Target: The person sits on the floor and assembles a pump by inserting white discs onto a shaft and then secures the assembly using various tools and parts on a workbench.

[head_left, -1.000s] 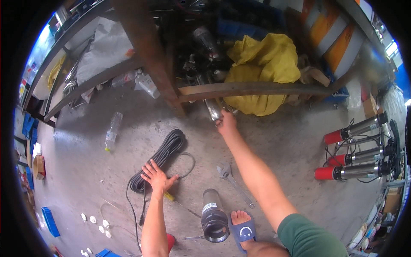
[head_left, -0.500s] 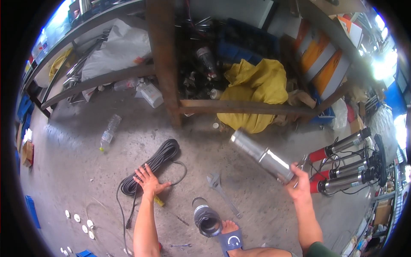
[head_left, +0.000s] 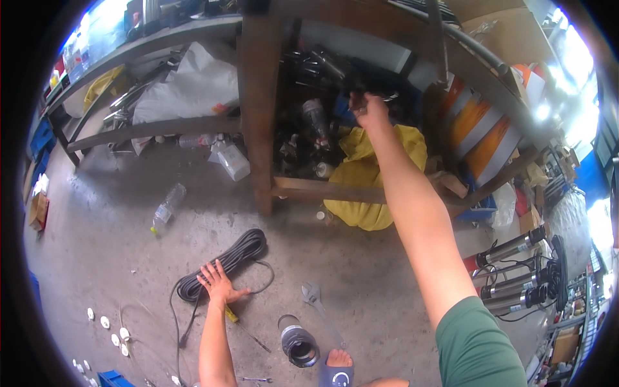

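Two bare hands are spread far apart over a concrete workshop floor (head_left: 129, 219). At the far left, small white discs (head_left: 116, 332) lie scattered on the floor, and a clear plastic bottle (head_left: 166, 208) lies on its side nearer the shelving. The left hand (head_left: 219, 285) rests flat with fingers splayed, released and gripping nothing, its palm on the floor and its fingertips touching the end of a coil of black cable (head_left: 225, 261). A yellow-handled screwdriver (head_left: 240, 322) lies just beside that wrist. To the right of it sits a short dark cylinder (head_left: 298, 340) with its open end up, with an adjustable wrench (head_left: 317, 303) just beside it and a foot in a blue sandal (head_left: 336, 369) below. A rusty upright post (head_left: 258, 109) stands above, and a crumpled yellow cloth (head_left: 371, 174) lies under the shelf behind a wooden rail (head_left: 322, 191). The right hand (head_left: 367, 109) is stretched up into the dark clutter of metal parts (head_left: 316, 71) on the shelf; its fingers are curled, but whether it grasps anything cannot be told. At the far right, steel pump tubes with red ends (head_left: 509, 271) lie side by side.
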`<act>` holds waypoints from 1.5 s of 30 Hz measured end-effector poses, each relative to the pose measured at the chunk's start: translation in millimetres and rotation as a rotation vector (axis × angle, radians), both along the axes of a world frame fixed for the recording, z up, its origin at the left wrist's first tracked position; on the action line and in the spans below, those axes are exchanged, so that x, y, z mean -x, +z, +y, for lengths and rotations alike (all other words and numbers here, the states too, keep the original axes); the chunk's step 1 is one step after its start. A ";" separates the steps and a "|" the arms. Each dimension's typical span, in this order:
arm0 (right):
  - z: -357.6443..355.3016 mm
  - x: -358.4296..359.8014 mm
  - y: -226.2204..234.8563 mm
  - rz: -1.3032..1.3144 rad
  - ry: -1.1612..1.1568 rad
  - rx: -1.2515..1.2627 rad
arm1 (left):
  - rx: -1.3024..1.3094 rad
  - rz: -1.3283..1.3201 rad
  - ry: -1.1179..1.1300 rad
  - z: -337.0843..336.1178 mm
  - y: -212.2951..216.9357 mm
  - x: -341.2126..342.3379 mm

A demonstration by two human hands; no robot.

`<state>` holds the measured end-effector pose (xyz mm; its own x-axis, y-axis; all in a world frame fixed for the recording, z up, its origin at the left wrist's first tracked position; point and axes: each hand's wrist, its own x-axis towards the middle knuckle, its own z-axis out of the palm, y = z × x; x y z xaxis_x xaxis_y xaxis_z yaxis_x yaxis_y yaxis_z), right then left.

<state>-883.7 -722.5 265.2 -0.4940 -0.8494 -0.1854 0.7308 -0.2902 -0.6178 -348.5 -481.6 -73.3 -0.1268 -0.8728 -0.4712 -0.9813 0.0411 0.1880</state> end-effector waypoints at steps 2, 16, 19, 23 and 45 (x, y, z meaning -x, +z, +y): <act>31.7 -28.5 -36.2 0.086 0.327 -0.154 | 0.034 -0.031 0.013 -2.0 1.8 -24.5; 95.0 73.3 -104.0 0.755 0.294 -0.718 | 0.086 -0.078 0.040 -0.6 3.2 -1.3; 43.6 102.4 -111.8 1.194 0.120 -0.819 | 0.113 -0.091 0.045 -2.0 4.1 -3.3; -48.7 166.5 -108.0 1.868 -0.153 -0.879 | 0.122 -0.027 0.059 -0.3 -6.2 15.2; -154.0 171.9 -60.8 0.553 0.445 -0.775 | -0.013 -0.108 0.083 -13.6 6.7 8.0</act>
<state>-1055.6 -876.5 204.4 -0.3479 -0.7203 -0.6002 0.2340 0.5532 -0.7995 -356.5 -495.2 -66.6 -0.0024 -0.8718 -0.4899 -0.9958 -0.0426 0.0806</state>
